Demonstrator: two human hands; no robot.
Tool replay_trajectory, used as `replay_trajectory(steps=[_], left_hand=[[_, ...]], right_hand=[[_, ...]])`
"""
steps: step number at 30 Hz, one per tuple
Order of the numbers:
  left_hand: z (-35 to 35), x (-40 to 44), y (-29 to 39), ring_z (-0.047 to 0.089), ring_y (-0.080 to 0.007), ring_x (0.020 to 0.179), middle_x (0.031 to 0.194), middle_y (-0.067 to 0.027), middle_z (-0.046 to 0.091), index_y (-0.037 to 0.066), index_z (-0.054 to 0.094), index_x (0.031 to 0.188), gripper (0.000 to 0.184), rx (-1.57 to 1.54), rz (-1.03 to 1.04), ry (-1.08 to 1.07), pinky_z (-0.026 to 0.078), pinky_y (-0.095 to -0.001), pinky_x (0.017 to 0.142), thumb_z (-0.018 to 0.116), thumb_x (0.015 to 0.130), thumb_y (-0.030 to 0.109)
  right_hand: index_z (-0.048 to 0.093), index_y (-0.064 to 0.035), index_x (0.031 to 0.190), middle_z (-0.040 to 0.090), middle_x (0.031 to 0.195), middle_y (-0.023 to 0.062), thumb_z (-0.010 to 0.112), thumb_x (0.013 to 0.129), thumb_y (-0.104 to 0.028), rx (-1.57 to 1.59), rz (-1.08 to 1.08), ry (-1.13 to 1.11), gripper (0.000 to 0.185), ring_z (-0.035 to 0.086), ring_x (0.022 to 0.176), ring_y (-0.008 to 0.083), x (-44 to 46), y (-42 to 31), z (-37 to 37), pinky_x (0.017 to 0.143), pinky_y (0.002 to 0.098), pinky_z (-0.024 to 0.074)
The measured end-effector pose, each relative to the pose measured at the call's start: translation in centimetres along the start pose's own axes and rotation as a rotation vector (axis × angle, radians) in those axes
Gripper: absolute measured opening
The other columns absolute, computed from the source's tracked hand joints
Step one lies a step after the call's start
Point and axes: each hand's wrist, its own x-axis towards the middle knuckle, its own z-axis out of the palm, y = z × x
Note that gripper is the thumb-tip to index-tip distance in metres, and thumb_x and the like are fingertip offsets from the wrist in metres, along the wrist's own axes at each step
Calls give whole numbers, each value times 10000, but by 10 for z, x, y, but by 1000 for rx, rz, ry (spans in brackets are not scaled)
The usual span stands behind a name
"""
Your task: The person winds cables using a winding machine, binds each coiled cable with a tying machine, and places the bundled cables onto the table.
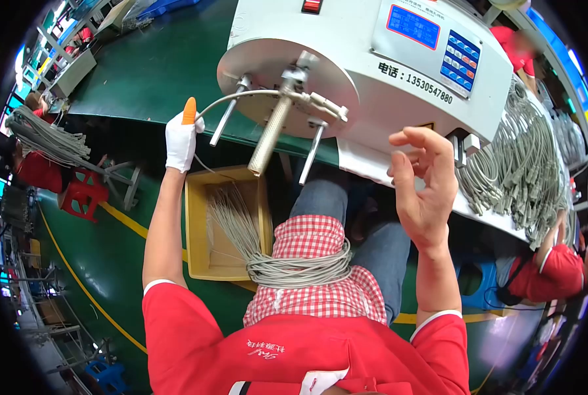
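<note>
My left hand (180, 139), in a white glove with an orange cover on one fingertip, is closed on a grey cable (227, 97). From that hand the cable runs right to the middle of a round metal winding disc (241, 60), and its other side hangs toward a yellow bin. A knurled rod (271, 137) and thinner metal pins stick out of the disc. My bare right hand (427, 181) is raised below the machine's front edge, fingers bent and apart, holding nothing. Across my lap lies a coiled bundle of grey cables (300, 270).
The white winding machine (366, 92) has a blue screen (413, 27) and a keypad (461, 60). Cable ends reach into the yellow bin (197, 230). Finished coils (524, 164) are heaped on the right; people in red sit on both sides.
</note>
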Motion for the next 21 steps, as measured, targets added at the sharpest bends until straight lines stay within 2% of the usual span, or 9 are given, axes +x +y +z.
replay_trajectory(steps=[3, 4, 8, 11, 12, 14, 17, 18, 21], left_hand=[[2, -12, -2, 464, -80, 591, 627, 7, 535, 14, 572, 704, 346, 196, 129, 12, 374, -245, 572, 493, 973, 218], [-2, -12, -11, 475, -84, 597, 623, 1, 535, 20, 572, 701, 304, 173, -57, 17, 384, -251, 579, 486, 954, 165], [-16, -23, -25, 470, -85, 577, 623, -1, 537, 34, 567, 681, 289, 41, 90, 136, 374, -257, 557, 464, 936, 121], [-9, -40, -21, 472, -77, 587, 629, 4, 533, 42, 552, 664, 373, 91, -1, 107, 371, -254, 549, 466, 985, 212], [-1, -45, -21, 469, -76, 573, 634, 10, 535, 47, 559, 676, 385, 155, 84, 82, 363, -255, 525, 471, 994, 245], [13, -48, -14, 447, -73, 552, 661, 19, 536, 48, 565, 732, 329, 2, -3, 85, 359, -248, 500, 489, 989, 241], [16, -55, -14, 408, -49, 550, 669, 32, 506, 55, 571, 786, 341, -137, 0, 103, 330, -215, 481, 494, 994, 314], [21, -58, -6, 370, -23, 545, 655, 53, 465, 66, 575, 809, 415, -87, 61, 142, 286, -196, 470, 469, 993, 422], [32, -67, 31, 314, -10, 539, 647, 85, 409, 83, 590, 847, 525, -193, -124, 130, 234, -194, 471, 397, 976, 554]], right_hand=[[542, 13, 1101, 638, 967, 105, 641, 827, 59, 24, -63, -21, 295, 608, 645, 106, -13, -1, -5, 557, 218, 489], [538, 24, 1094, 635, 971, 121, 646, 814, 75, 24, -102, -50, 304, 612, 637, 105, -15, -2, -6, 556, 211, 490], [545, 31, 1079, 630, 985, 141, 649, 807, 82, 80, -82, -64, 296, 616, 633, 108, -24, -2, -5, 550, 206, 491], [552, 35, 1070, 623, 1008, 152, 650, 801, 88, 94, -71, -81, 291, 614, 641, 111, -26, 1, -4, 546, 206, 492], [551, 35, 1073, 616, 1024, 156, 653, 795, 91, 88, -69, -81, 302, 616, 655, 117, -25, 2, 0, 558, 213, 498], [549, 34, 1080, 601, 1056, 164, 660, 781, 97, 72, -67, -87, 325, 619, 685, 129, -23, 6, 10, 583, 226, 511], [531, 19, 1129, 571, 1119, 181, 705, 731, 67, -39, -153, -111, 437, 622, 899, 272, -22, 3, 17, 744, 317, 528], [514, 22, 1157, 545, 1167, 200, 708, 735, 44, -60, -158, -132, 465, 585, 1009, 338, -25, 5, 18, 829, 367, 505], [500, 30, 1177, 521, 1199, 220, 702, 743, 34, -90, -207, -85, 478, 553, 1065, 366, -7, 5, 27, 899, 405, 467]])
